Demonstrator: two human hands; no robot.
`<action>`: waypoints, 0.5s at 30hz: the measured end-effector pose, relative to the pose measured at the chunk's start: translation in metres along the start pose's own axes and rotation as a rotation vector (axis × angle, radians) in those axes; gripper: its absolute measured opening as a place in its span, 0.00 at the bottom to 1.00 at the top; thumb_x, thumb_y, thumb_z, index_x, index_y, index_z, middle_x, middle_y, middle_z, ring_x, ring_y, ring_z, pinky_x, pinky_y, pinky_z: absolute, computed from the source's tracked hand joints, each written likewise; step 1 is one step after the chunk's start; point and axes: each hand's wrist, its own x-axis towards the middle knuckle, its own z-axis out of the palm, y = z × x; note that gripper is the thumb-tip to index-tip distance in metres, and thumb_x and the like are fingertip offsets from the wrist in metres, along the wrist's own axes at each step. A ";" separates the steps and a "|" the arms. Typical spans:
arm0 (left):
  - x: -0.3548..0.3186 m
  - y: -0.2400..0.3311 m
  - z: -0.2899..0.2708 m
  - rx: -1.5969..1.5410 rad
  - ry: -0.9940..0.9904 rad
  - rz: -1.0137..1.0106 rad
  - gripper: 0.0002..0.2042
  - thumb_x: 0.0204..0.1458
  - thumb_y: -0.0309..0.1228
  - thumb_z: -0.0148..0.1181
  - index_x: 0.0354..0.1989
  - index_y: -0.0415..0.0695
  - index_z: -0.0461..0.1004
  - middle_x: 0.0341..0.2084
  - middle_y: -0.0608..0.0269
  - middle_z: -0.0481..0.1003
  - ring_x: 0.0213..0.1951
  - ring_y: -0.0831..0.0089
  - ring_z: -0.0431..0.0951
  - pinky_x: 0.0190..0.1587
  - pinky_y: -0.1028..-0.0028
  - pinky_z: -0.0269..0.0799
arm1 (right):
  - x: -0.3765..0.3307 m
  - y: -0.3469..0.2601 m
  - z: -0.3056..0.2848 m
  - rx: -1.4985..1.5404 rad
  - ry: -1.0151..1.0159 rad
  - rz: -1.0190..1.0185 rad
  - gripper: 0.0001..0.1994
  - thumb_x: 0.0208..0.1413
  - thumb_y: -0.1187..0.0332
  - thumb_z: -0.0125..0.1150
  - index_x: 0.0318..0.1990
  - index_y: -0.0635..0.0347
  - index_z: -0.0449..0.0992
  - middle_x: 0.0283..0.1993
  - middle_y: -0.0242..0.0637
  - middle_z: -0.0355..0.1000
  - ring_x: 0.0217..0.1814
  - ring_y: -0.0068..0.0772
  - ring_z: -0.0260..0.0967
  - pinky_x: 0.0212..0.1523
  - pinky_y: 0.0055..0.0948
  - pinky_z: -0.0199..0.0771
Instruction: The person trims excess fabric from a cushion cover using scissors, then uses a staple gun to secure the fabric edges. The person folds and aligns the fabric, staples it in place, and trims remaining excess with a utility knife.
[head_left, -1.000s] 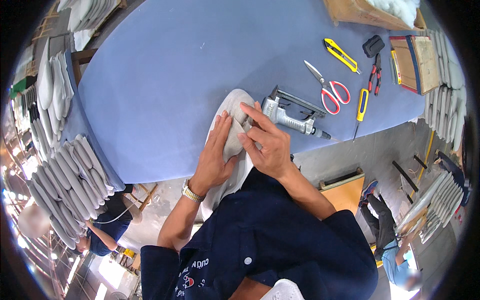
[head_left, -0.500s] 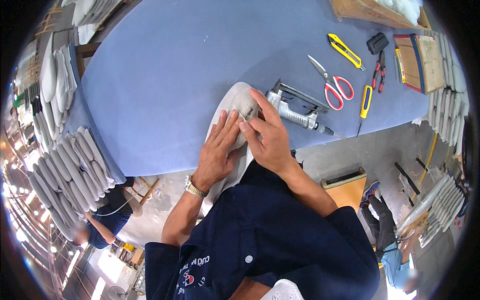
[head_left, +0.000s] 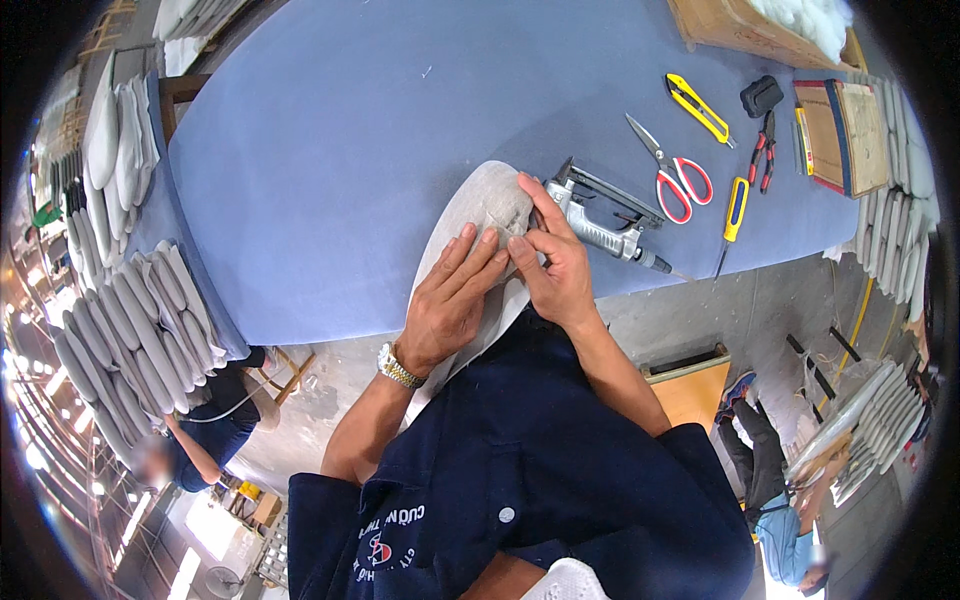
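Observation:
A grey fabric-covered padded panel (head_left: 472,200) with a rounded end lies at the near edge of the table, its lower part against my body. My left hand (head_left: 445,305) rests flat on the fabric with fingers stretched out. On the panel's right edge, my right hand (head_left: 560,275) grips the cloth, its thumb pressing on top beside my left fingertips and another finger reaching up along the rim. Gathered folds show between the two hands; what lies under my right fingers is hidden. Just right of that hand lies a silver staple gun (head_left: 600,228).
The table (head_left: 300,180) has a blue cover. To the right lie red-handled scissors (head_left: 672,170), a yellow cutter (head_left: 700,110), pliers (head_left: 763,152) and a screwdriver (head_left: 736,210). A box of white stuffing (head_left: 770,45) stands behind. Stacked grey pads (head_left: 140,340) and a person (head_left: 215,430) are at left.
My left fingers have slid slightly right and nearer over the fabric. My right hand has shifted a little nearer, its fingers more bent, and more of the panel's rounded end shows.

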 end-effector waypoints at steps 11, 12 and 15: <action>0.007 -0.003 -0.004 -0.393 0.015 -0.225 0.16 0.60 0.24 0.62 0.57 0.42 0.79 0.63 0.55 0.75 0.66 0.61 0.73 0.64 0.63 0.73 | 0.008 0.025 -0.014 0.088 -0.031 0.002 0.13 0.63 0.70 0.63 0.27 0.70 0.78 0.77 0.55 0.58 0.81 0.53 0.52 0.76 0.43 0.52; 0.005 -0.014 -0.006 -0.536 0.017 -0.321 0.15 0.62 0.26 0.61 0.57 0.41 0.79 0.63 0.54 0.75 0.66 0.64 0.73 0.63 0.65 0.73 | 0.009 0.026 -0.013 0.065 -0.053 -0.005 0.13 0.63 0.70 0.63 0.27 0.70 0.78 0.77 0.54 0.58 0.81 0.53 0.52 0.76 0.42 0.53; 0.029 -0.034 0.004 -0.451 0.199 -0.381 0.21 0.70 0.40 0.53 0.65 0.41 0.73 0.60 0.48 0.76 0.58 0.61 0.79 0.59 0.65 0.75 | 0.011 0.031 -0.011 -0.107 -0.093 -0.050 0.10 0.63 0.71 0.59 0.39 0.73 0.81 0.80 0.50 0.53 0.81 0.47 0.53 0.76 0.39 0.53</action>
